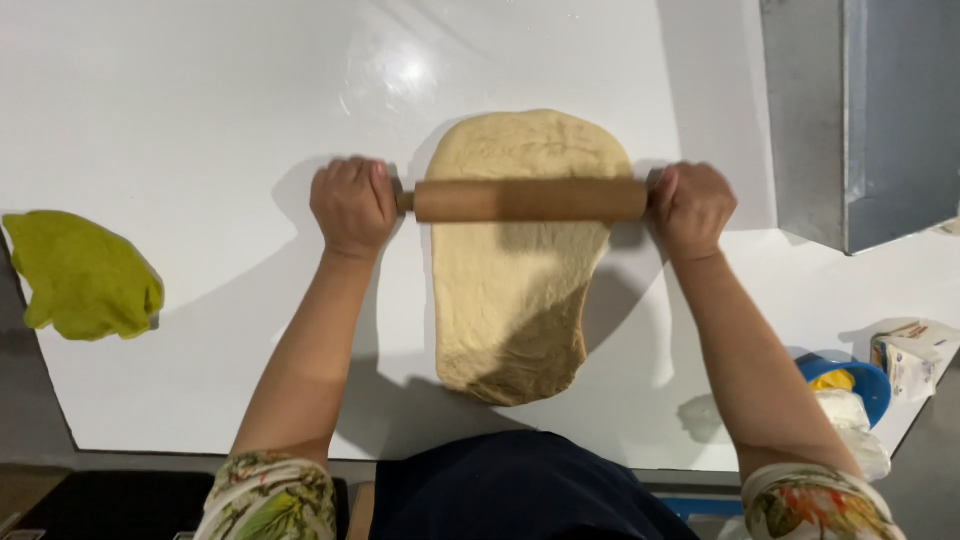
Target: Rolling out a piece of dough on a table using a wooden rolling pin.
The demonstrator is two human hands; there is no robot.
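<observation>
Dough: a pale beige sheet of dough (515,290) lies flat on the white counter (200,100), near the middle of its width. It is longer than wide; its rounded far end points toward the far edge, and its narrower near end stops short of the near edge.
Dough handling: judged soft, pliable and fairly heavy for its thickness. It would likely stretch or tear if lifted by one edge, so support it from beneath with both hands. The surface looks matte, possibly slightly tacky.
Rolling pin: a wooden rolling pin (530,200) lies crosswise on the far third of the dough and spans its full width. Judged rigid, light and smooth; the grip points are the two end handles.
Left hand: the left hand (352,205) is closed in a fist around the left handle, just off the left edge of the dough.
Right hand: the right hand (690,208) is closed around the right handle, just off the right edge of the dough.
Dough to hands: the dough lies between the two hands and extends back toward the person's body.
Green dough: a green lump (85,275) sits at the left edge of the counter, well apart.
Right near corner: a blue bowl (865,385) and a small carton (912,355).
Far right: a metal box (860,110).
</observation>
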